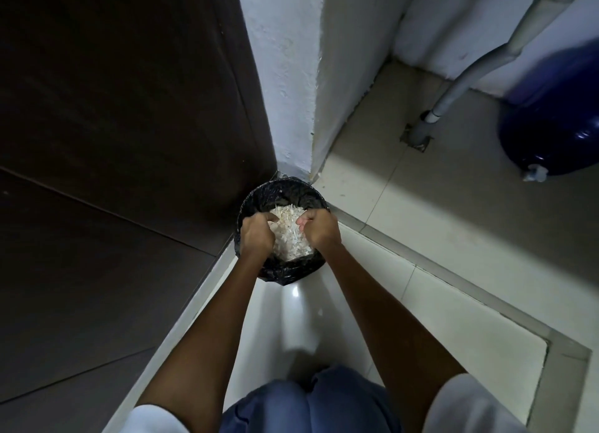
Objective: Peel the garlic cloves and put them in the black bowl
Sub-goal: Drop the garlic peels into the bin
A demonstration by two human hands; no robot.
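I look straight down at a bin lined with a black bag. It stands on the tiled floor in the corner between a dark door and a white wall. My left hand and right hand are both at its mouth. Their fingers are clenched on a heap of pale garlic skins, which sits between the two hands inside the rim. A blue drum and a grey pipe stand well apart to the right.
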